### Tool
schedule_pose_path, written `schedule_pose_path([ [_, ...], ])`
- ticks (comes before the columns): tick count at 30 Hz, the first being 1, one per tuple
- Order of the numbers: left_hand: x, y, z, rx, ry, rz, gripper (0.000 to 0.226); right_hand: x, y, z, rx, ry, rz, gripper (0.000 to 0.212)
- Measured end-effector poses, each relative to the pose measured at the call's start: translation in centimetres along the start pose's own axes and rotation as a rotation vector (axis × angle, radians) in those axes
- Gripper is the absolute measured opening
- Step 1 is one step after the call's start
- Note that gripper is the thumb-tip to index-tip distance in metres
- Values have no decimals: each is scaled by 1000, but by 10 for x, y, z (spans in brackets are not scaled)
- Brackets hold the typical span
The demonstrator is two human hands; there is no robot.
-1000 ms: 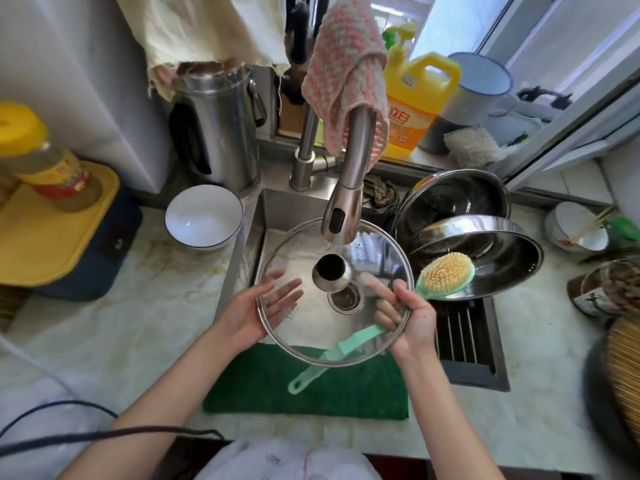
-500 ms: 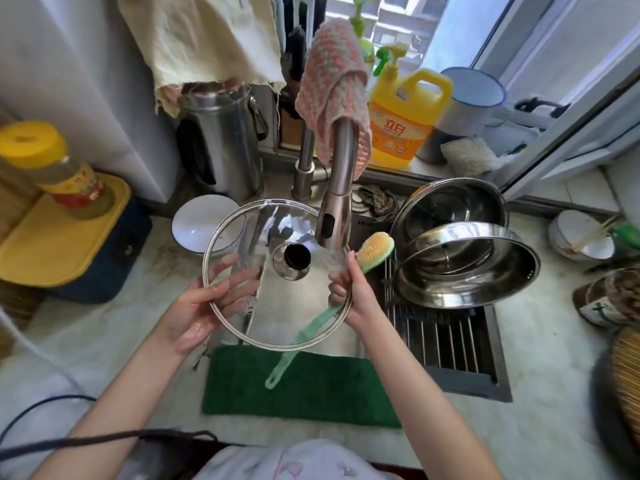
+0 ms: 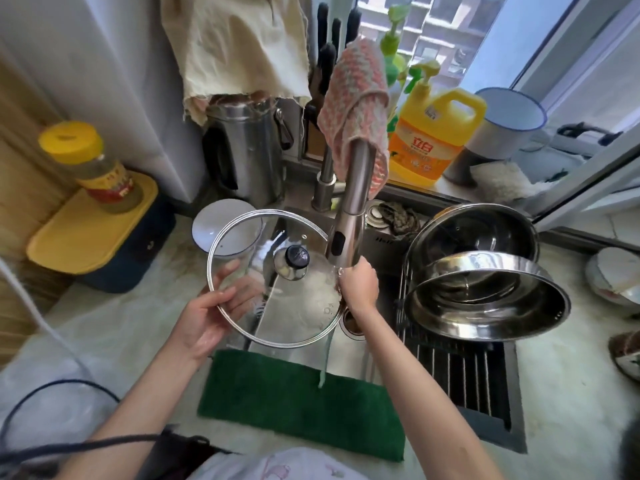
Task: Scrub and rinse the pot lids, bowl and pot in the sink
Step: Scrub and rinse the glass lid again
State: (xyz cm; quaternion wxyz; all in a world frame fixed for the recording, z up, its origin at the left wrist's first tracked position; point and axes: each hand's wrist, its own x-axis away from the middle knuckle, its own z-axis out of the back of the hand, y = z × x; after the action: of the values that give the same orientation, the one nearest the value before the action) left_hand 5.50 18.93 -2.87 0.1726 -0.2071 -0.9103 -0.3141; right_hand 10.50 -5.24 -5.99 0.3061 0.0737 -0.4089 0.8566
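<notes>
Glass lid (image 3: 277,313) rim in left fingers (image 3: 216,297), right hand (image 3: 360,287) gripping brush (image 3: 321,375) opposite

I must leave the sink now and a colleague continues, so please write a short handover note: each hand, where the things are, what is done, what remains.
Left hand grips the glass lid by its left rim, above the sink.
Right hand holds the green brush at the lid's right edge, under the faucet head; water seems to hit the lid.
White bowl stands on the counter, left of the sink. Steel pot lies tilted on the rack, another steel piece behind it.
Done: cannot tell for bowl and pot.
Left: finish this lid, then check the rest.
</notes>
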Motion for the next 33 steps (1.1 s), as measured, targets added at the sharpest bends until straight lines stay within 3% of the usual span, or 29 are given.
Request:
schedule_pose_path([
  [2,-1,0,0,33,-16,-7,72,4,0,13,285,79,135,22],
  [4,-1,-1,-1,52,-34,-3,68,10,3,21,407,110,235,30],
  [8,-6,-10,-4,55,-16,0,69,35,17,22,388,10,413,64],
  [11,-9,-15,-5,81,-22,1,69,39,25,30,334,-12,347,81],
  [13,-9,-17,-6,81,-37,-2,69,41,27,35,295,29,335,67],
  [15,-9,-18,-7,81,-51,-4,70,52,29,38,321,15,452,49],
  [17,-11,-18,-8,59,-41,-7,71,57,35,42,411,7,536,45],
  [21,-14,-18,-8,29,-22,-6,72,50,50,57,315,-29,382,45],
  [24,-16,-18,-5,36,-25,1,72,74,68,63,326,-188,622,45],
  [26,-16,-19,-3,48,-27,25,74,71,81,67,427,-138,785,46],
  [28,-17,-24,-3,47,-22,42,78,53,84,75,410,-38,642,45],
  [30,-21,-29,-2,41,5,41,78,55,79,73,264,-107,503,44],
  [33,-23,-32,-4,22,5,36,74,80,83,60,345,-167,831,45],
])
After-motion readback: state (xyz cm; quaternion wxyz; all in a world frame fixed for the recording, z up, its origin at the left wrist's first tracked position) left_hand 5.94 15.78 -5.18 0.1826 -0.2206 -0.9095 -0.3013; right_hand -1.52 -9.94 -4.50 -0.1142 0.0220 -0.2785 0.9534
